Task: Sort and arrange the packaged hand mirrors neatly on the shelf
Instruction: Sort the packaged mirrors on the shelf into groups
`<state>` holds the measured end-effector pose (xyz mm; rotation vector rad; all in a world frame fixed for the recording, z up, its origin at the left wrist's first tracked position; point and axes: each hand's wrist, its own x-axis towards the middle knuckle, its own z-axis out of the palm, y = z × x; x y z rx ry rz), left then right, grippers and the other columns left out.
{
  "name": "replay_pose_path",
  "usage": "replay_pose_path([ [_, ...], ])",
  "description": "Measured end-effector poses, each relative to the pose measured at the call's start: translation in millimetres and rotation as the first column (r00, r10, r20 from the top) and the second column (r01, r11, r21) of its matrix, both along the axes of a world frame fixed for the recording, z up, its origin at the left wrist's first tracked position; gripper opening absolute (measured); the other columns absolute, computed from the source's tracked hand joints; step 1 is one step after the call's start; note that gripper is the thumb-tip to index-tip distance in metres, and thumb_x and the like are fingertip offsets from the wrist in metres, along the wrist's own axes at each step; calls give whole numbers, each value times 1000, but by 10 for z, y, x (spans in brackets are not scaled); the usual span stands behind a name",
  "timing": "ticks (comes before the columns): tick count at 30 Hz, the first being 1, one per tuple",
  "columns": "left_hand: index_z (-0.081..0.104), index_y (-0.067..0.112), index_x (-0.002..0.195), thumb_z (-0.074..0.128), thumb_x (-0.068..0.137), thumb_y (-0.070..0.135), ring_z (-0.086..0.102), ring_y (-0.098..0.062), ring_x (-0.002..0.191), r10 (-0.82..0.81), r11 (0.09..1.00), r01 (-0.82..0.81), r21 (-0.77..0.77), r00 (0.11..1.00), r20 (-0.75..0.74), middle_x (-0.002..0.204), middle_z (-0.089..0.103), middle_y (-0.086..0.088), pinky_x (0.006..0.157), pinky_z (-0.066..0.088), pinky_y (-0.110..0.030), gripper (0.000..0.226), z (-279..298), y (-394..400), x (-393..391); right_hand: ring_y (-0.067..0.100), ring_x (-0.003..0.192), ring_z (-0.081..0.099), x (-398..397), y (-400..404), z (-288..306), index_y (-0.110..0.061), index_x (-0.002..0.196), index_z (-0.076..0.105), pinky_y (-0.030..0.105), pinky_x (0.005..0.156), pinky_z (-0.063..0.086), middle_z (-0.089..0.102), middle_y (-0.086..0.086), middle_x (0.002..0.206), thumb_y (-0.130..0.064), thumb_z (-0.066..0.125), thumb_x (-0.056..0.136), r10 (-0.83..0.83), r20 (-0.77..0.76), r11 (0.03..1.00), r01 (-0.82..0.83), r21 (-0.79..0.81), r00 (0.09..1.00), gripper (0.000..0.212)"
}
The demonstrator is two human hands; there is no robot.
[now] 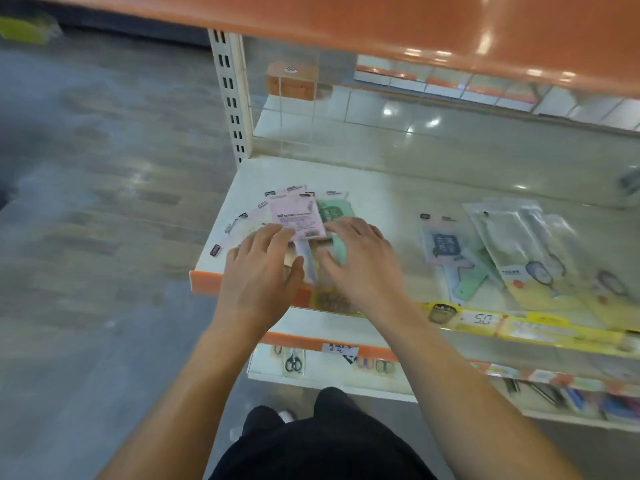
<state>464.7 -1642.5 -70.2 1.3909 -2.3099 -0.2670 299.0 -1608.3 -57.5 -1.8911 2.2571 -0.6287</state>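
Left hand [258, 268] & right hand [360, 261], fingers flat and spread, press the fanned pink mirror packs [298, 216]: squeeze inward evenly, square edges w/ shelf [381, 199] front.

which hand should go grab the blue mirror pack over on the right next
Right, probably. The right hand is on the side nearer the blue mirror pack; the left hand sits at the fanned pink packs, farther away.

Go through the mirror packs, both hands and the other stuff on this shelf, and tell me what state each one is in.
Pink mirror pack: flat, topmost on fanned pile.
Green mirror pack: flat, partly under pink pack.
Left hand: fingers straight, resting on pile.
Right hand: fingers spread over pile.
Blue mirror pack: flat, lying apart to the right.
Clear packets: overlapping, untidy.
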Motion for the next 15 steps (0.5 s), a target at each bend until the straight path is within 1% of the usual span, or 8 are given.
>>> replay_pose_path([
  [2,57,11,123,56,87,31,56,-37,113,-52,999,52,10,998,23,129,57,-11,88,44,-49,41,-6,41,-135,23,120,50,-85,147,10,-25,127,59,40,96,45,55,-3,132,-39,56,90,-40,-13,999,40,1,999,39],
  [5,55,15,124,49,88,37,57,-34,111,-136,991,136,12,990,29,128,56,-8,87,44,-46,42,40,106,-333,26,118,53,-229,324,21,-23,124,61,42,93,48,57,-2,130,-36,58,89,-118,-25,993,117,-27,993,38],
  [7,54,15,125,51,90,36,56,-32,113,-176,984,176,4,984,27,130,56,-7,88,44,-46,41,43,142,-445,28,117,54,-322,422,13,-22,123,62,44,92,49,58,-1,129,-36,59,88,-176,-19,984,175,-40,984,37],
  [11,53,14,128,53,91,35,55,-32,115,-233,972,233,4,972,26,131,55,-9,88,44,-46,42,5,215,-628,27,119,54,-440,587,-11,-19,122,62,46,97,45,58,0,128,-37,57,88,-236,-13,972,235,-10,972,39],
  [15,53,15,128,58,89,33,55,-34,115,-276,960,276,38,961,8,132,54,-9,89,45,-48,43,-10,290,-803,25,120,52,-570,727,-10,-19,124,61,43,99,43,57,0,129,-35,59,90,-273,-8,962,274,15,962,38],
])
